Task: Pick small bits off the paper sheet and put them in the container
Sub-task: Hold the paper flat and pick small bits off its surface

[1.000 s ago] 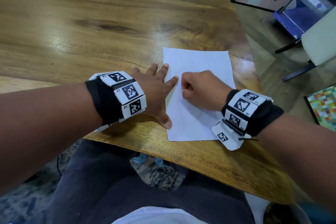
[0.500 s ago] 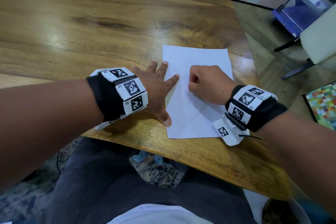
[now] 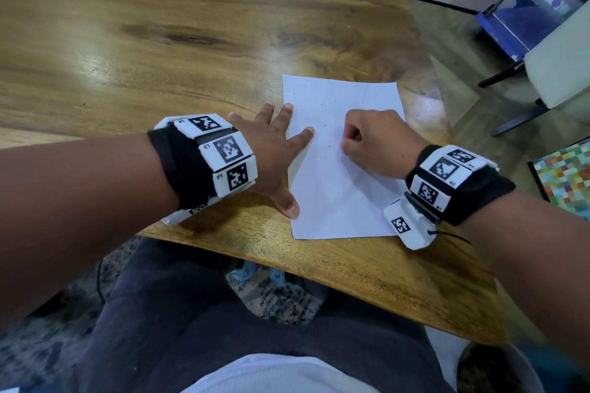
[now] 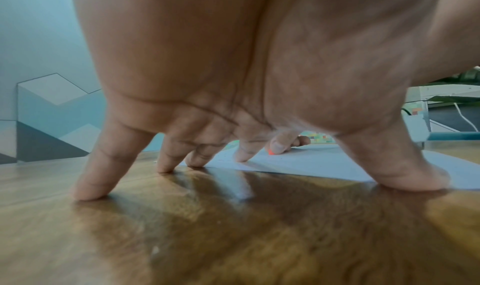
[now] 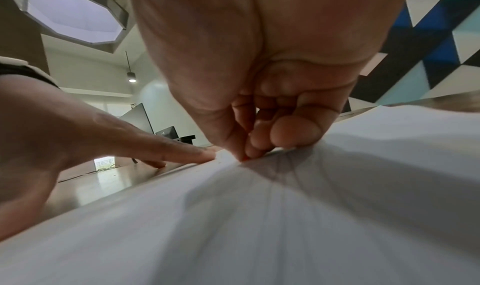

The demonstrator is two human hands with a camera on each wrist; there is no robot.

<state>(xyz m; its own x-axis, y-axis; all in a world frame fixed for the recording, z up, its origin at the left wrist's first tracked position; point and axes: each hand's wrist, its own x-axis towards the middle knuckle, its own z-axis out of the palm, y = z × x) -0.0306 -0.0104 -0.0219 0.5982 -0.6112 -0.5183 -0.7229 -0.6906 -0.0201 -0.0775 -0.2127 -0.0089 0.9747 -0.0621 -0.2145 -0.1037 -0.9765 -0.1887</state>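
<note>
A white paper sheet (image 3: 335, 195) lies near the front edge of the wooden table (image 3: 159, 41), with several tiny dark specks (image 3: 325, 124) scattered on it. My left hand (image 3: 274, 153) lies flat with fingers spread, forefinger and thumb pressing the sheet's left edge. My right hand (image 3: 344, 143) is curled over the middle of the sheet, and its thumb and forefinger pinch a small orange bit (image 3: 340, 143) against the paper. The left wrist view shows that orange bit (image 4: 270, 152) under the right thumb, and the right wrist view shows it (image 5: 244, 159) at the fingertips. No container is in view.
The table's curved front edge (image 3: 351, 284) runs just below the sheet, with my lap under it. To the right, off the table, stand a pale chair (image 3: 562, 73) and a colourful checked mat (image 3: 565, 179) on the floor. Bare wood stretches left and beyond the sheet.
My right hand has shifted a little to the right and farther up the sheet, and an orange bit now shows at its fingertips. The left hand has stayed put.
</note>
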